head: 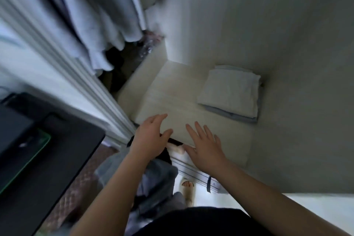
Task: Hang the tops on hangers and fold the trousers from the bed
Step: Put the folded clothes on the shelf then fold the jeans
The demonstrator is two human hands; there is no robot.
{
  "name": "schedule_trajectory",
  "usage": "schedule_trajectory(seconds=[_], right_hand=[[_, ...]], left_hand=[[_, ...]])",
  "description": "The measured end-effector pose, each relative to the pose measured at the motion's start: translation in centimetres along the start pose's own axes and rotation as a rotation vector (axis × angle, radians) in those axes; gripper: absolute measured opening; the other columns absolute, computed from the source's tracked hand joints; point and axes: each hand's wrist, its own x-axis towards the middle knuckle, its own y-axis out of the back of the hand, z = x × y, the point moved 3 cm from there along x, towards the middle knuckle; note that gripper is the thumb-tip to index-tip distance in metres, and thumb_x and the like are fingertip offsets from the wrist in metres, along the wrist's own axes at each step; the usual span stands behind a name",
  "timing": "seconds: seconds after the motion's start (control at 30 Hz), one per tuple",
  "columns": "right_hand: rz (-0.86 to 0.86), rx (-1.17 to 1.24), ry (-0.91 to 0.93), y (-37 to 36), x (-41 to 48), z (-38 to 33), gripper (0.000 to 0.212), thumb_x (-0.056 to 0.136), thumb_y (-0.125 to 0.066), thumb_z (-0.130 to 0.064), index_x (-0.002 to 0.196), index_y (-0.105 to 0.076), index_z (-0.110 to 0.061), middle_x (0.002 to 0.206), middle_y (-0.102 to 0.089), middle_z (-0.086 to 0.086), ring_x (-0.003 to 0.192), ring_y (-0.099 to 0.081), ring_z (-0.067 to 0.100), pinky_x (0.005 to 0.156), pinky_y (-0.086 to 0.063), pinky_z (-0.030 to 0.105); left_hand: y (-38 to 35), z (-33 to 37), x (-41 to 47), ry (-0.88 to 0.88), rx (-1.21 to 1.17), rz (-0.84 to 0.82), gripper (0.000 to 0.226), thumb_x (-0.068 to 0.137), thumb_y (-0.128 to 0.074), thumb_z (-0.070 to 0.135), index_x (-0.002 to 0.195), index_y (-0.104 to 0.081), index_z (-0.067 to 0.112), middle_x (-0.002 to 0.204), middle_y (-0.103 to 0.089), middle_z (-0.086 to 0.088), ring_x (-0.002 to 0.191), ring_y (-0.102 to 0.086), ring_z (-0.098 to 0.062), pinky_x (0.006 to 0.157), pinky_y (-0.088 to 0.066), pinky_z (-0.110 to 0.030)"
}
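Both hands are hovering over the front lip of the wardrobe shelf (172,90), and neither is holding anything. The left hand (151,137) is loosely spread with the thumb out, and the right hand (204,149) is lying flat with its fingers fanned. The folded stack (229,92) is sitting well back in the shelf's right rear corner, a pale piece on top with bluish layers peeking out beneath, edges fairly square. Hanging garments (92,25) are crowding the space to the left, blurred. The bed is not showing here at all.

My read is that we are looking at the putting-away end of a fold. Whoever is doing this well is carrying the next folded piece in flat on both palms, setting it just beside or squarely on that stack, and keeping the wrists from nudging the pile askew. Grey cloth (157,176) is bunching below the shelf edge; whether it is a garment waiting to be folded, I cannot tell.
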Motion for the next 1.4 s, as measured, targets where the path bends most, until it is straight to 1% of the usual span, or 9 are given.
schedule_trajectory(seconds=[0.33, 0.43, 0.53, 0.7, 0.87, 1.0, 1.07, 1.17, 1.4], right_hand=[[0.031, 0.274, 0.456, 0.1, -10.3, -6.6, 0.067, 0.095, -0.033, -0.057, 0.157, -0.018, -0.037, 0.166, -0.018, -0.007, 0.154, -0.013, 0.018, 0.121, -0.02, 0.049], [0.021, 0.328, 0.568, -0.3, -11.8, -9.5, 0.066, 0.097, -0.046, -0.048, 0.156, -0.03, -0.026, 0.162, -0.031, -0.002, 0.151, -0.024, 0.02, 0.119, -0.026, 0.049], [-0.002, 0.29, 0.676, -1.3, -12.7, -12.4, 0.063, 0.098, -0.059, -0.036, 0.154, -0.036, -0.019, 0.158, -0.038, 0.001, 0.149, -0.029, 0.022, 0.117, -0.028, 0.05], [-0.043, -0.008, 0.703, -3.2, -11.2, -17.9, 0.06, 0.099, -0.044, -0.056, 0.15, -0.04, -0.024, 0.159, -0.035, -0.003, 0.15, -0.022, 0.019, 0.121, -0.014, 0.055], [-0.217, -0.091, 0.67, -5.9, -10.5, -22.6, 0.056, 0.095, -0.04, -0.066, 0.134, -0.056, -0.029, 0.139, -0.056, -0.006, 0.141, -0.038, 0.02, 0.119, 0.003, 0.06], [-0.222, -0.018, 0.603, -6.5, -10.8, -25.0, 0.03, 0.094, -0.053, -0.056, 0.11, -0.064, -0.033, 0.102, -0.069, -0.007, 0.118, -0.057, 0.022, 0.12, -0.005, 0.055], [-0.204, 0.019, 0.597, -6.3, -11.0, -25.8, 0.012, 0.094, -0.059, -0.044, 0.092, -0.064, -0.033, 0.09, -0.064, -0.011, 0.111, -0.06, 0.023, 0.117, -0.019, 0.05], [-0.128, 0.015, 0.581, -5.9, -11.6, -26.8, 0.014, 0.094, -0.063, -0.033, 0.08, -0.062, -0.031, 0.084, -0.057, -0.011, 0.107, -0.061, 0.025, 0.092, -0.035, 0.036], [0.069, 0.049, 0.708, -3.8, -14.6, -26.0, 0.02, 0.098, -0.06, -0.023, 0.081, -0.052, -0.028, 0.069, -0.052, -0.011, 0.09, -0.062, 0.03, 0.086, -0.034, 0.037]], left_hand=[[1.5, -2.9, -22.5, 0.337, 0.128, 0.366, 0.049, 0.095, -0.061, 0.044, 0.141, -0.052, 0.033, 0.146, -0.051, 0.009, 0.141, -0.04, -0.02, 0.118, -0.028, -0.048], [0.8, -4.3, -27.9, 0.496, 0.186, 0.38, 0.056, 0.095, -0.057, 0.05, 0.148, -0.04, 0.041, 0.155, -0.04, 0.013, 0.145, -0.033, -0.018, 0.121, -0.022, -0.046], [1.0, -6.0, -32.3, 0.689, 0.163, 0.424, 0.058, 0.093, -0.054, 0.056, 0.147, -0.039, 0.041, 0.151, -0.046, 0.008, 0.14, -0.04, -0.022, 0.118, -0.026, -0.045], [1.8, -9.0, -36.6, 1.101, -0.021, 0.371, 0.102, 0.072, -0.023, 0.097, 0.148, -0.04, 0.03, 0.149, -0.05, -0.004, 0.139, -0.041, -0.031, 0.116, -0.028, -0.048], [3.0, -11.7, -38.6, 1.386, -0.148, 0.393, 0.115, 0.069, -0.018, 0.097, 0.14, -0.053, 0.014, 0.144, -0.053, -0.015, 0.136, -0.041, -0.037, 0.113, -0.029, -0.05], [3.5, -13.7, -39.8, 1.343, -0.222, 0.375, 0.079, 0.081, -0.039, 0.083, 0.116, -0.066, 0.017, 0.12, -0.067, -0.01, 0.118, -0.056, -0.034, 0.107, -0.04, -0.05], [3.8, -14.1, -40.1, 1.279, -0.28, 0.412, 0.058, 0.086, -0.051, 0.068, 0.108, -0.066, 0.016, 0.108, -0.07, -0.008, 0.105, -0.063, -0.032, 0.1, -0.048, -0.048], [4.6, -14.4, -40.7, 1.204, -0.322, 0.533, 0.018, 0.088, -0.059, 0.036, 0.1, -0.067, 0.024, 0.104, -0.07, -0.003, 0.097, -0.064, -0.028, 0.094, -0.053, -0.043], [5.2, -13.7, -43.0, 0.965, -0.582, 1.027, 0.023, 0.097, -0.053, 0.01, 0.087, -0.06, 0.03, 0.089, -0.065, 0.005, 0.088, -0.063, -0.019, 0.068, -0.045, -0.028]])
